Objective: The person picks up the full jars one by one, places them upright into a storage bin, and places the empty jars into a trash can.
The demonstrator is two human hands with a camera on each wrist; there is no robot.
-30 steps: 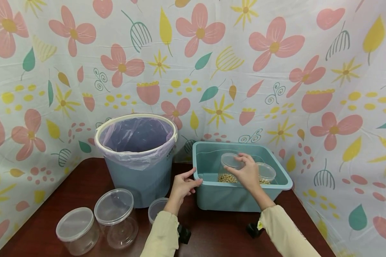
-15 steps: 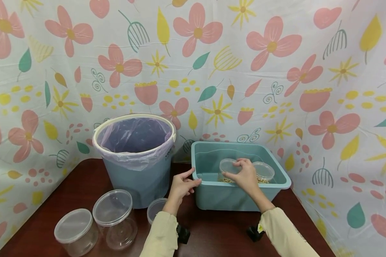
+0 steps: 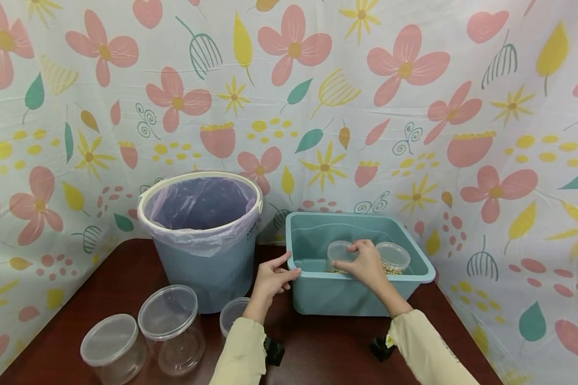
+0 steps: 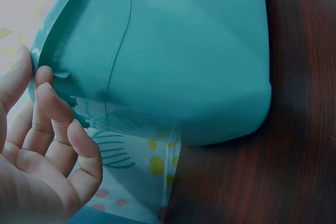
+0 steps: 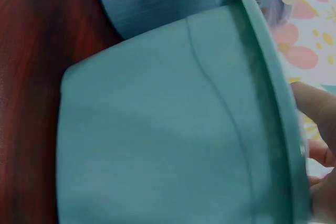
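A teal plastic basin stands on the table at right of centre. Inside it, a clear lidded jar with beige beans is gripped near its lid by my right hand, thumb and fingers on opposite sides. Beside it in the basin is a second clear jar, also with beans. My left hand holds the rim at the basin's front left corner; in the left wrist view its fingertips pinch that rim. In the right wrist view the basin wall hides the jars.
A blue bucket lined with a thin purple bag stands left of the basin. Two clear lidded jars stand at front left, and a smaller one is partly behind my left arm. A flowered curtain hangs behind.
My right hand has lowered the jar deeper into the basin, beside the other jar. My left hand stays on the rim.
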